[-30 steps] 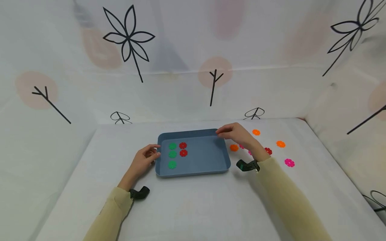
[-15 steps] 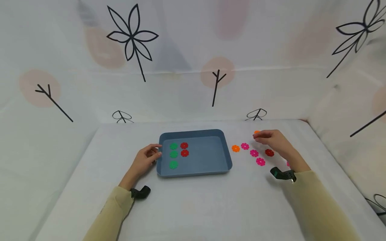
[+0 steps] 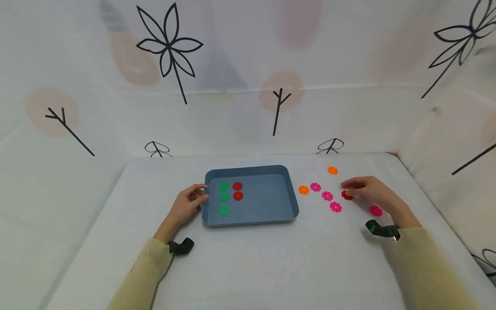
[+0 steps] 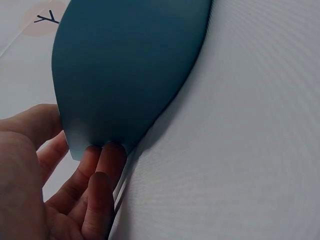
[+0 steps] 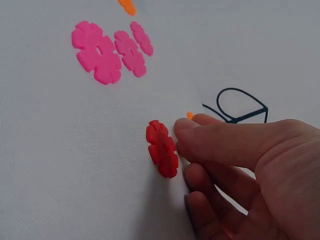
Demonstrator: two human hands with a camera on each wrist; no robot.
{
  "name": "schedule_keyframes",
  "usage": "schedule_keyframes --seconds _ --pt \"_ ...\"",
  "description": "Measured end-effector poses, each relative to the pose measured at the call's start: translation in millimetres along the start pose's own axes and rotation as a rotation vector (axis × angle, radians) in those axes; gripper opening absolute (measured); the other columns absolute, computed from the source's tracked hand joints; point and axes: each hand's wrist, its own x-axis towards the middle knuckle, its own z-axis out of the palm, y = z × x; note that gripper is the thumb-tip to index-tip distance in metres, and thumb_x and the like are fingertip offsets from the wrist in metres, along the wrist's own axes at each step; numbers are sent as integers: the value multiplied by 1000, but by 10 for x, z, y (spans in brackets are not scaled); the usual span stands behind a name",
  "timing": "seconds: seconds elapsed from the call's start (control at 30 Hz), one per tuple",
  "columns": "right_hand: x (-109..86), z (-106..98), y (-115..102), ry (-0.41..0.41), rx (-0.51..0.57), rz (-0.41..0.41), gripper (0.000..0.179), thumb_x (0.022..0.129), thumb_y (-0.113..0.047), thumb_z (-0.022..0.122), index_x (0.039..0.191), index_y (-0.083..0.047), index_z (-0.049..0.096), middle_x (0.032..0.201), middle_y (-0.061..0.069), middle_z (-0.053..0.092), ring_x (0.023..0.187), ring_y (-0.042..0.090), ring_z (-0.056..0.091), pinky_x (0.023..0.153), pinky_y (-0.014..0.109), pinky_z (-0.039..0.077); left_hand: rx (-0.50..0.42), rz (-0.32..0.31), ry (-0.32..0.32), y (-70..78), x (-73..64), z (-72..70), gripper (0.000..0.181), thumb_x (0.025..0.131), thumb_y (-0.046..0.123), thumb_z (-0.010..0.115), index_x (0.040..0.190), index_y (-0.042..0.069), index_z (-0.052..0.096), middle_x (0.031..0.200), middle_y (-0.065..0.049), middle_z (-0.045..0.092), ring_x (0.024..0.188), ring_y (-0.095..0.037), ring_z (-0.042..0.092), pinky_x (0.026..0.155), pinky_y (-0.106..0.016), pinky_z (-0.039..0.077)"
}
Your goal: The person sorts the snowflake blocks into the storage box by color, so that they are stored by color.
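A blue-grey tray lies on the table, holding green flower-shaped discs in a column and two red ones beside them. My left hand grips its left edge; in the left wrist view the fingertips press the tray's outer wall. Right of the tray, my right hand is over a loose red flower-shaped disc. The thumb and forefinger are close together right at that disc's edge, with the other fingers loosely bent.
Pink flower-shaped discs lie between the tray and my right hand, and another pink one sits under the right wrist. Orange discs are near the tray and farther back. A patterned white cloth rises behind the table.
My right hand has moved from the tray's far right corner to the right, past an orange disc, and down to the loose red disc. My left hand stays at the tray.
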Motion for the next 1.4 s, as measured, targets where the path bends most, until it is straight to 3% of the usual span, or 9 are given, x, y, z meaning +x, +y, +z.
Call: schedule_keyframes --seconds 0.13,0.33,0.6,0.93,1.2,1.4 --pt "19 -32 11 -60 22 -15 51 92 -22 71 138 -5 57 136 22 53 124 39 44 86 35 49 7 2 4 1 -8 -7 36 97 14 67 129 -3 61 96 -12 59 73 -22 58 58 -26 47" --pt "25 -21 35 -76 55 -24 58 87 -13 75 141 -5 54 141 23 47 128 42 38 84 32 51 34 -7 9 19 -39 -7 36 98 15 66 129 -3 61 97 -11 58 74 -18 57 59 -26 47" --pt "-3 41 25 -45 67 -35 55 88 -9 74 139 -3 55 140 24 47 128 42 37 82 26 52 44 -17 12 66 -57 -2 36 98 15 65 129 -3 61 98 -12 57 75 -19 56 59 -26 47" --pt "-22 116 59 4 46 6 51 90 -11 72 138 -4 56 140 27 44 127 47 35 84 41 54 24 -9 12 48 -35 -3 36 98 15 66 129 -2 61 97 -11 57 75 -19 57 59 -26 47" --pt "-30 131 60 18 49 -19 50 92 -7 68 139 -3 55 142 27 44 128 45 36 85 30 51 23 -15 2 68 -41 -2 37 98 15 65 130 -2 61 99 -12 57 75 -17 56 60 -27 47" --pt "-35 159 76 40 85 8 51 92 -7 69 141 -3 54 143 27 43 128 46 36 83 30 52 26 -17 0 69 -38 8 37 98 15 65 130 -2 60 98 -12 57 76 -22 57 59 -26 47"
